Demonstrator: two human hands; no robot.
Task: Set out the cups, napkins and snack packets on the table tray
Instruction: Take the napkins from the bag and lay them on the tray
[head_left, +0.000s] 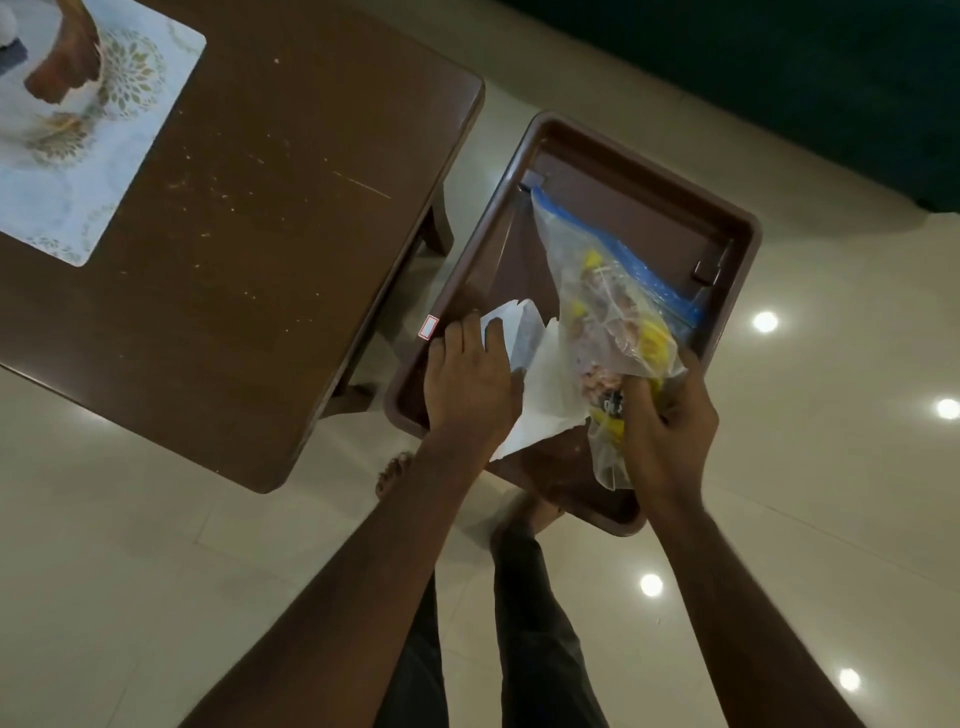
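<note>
A brown plastic tray (644, 171) sits to the right of the wooden table, above the floor. Inside it lie white napkins (545, 384) and a clear zip bag of snack packets (608, 306) with a blue seal, holding yellow and pinkish packets. My left hand (470, 379) rests on the tray's near-left rim, fingers closed on the napkins' edge. My right hand (670, 415) grips the lower end of the snack bag. No cups are in sight.
The brown wooden table (249, 218) fills the left, with a pale patterned placemat (130, 135) at its far left corner bearing a brown object. A dark green sofa edge (779, 78) runs along the top right. My feet stand on the glossy tiled floor (156, 545).
</note>
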